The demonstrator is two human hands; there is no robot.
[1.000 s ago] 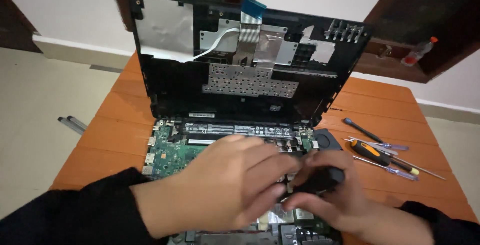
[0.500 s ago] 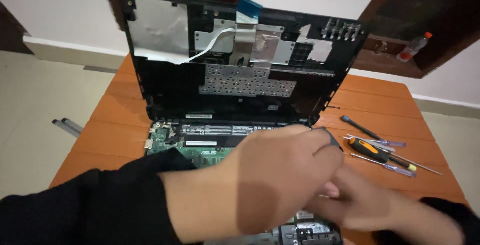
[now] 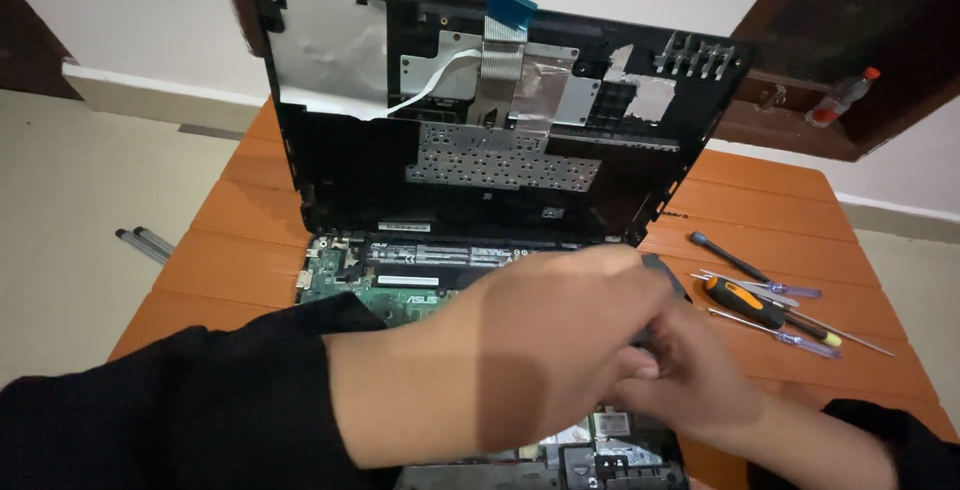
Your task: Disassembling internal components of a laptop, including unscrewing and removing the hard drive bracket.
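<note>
Nearest the camera, the left hand (image 3: 545, 350) lies over the right hand (image 3: 690, 380), both pressed down on the right side of the open laptop base (image 3: 340, 275). The left grip is curled loosely; the pictures do not show whether it closes on anything. The right grip is hidden beneath it, so its state cannot be told either. A dark part, perhaps the fan (image 3: 665, 275), shows just past the knuckles.

Because the hands cover the spot they work on, a tug could strain a hidden cable or scrape the green board (image 3: 390, 295). A sleeve (image 3: 200, 400) drags across the board's near edge and might catch a component.

Farther back, the lifted cover (image 3: 500, 165) stands upright, tied by a ribbon cable (image 3: 505, 50); a knock could tip it and tear that cable. To the right, screwdrivers (image 3: 760, 300) lie loose on the surface (image 3: 240, 240) and could roll off.
</note>
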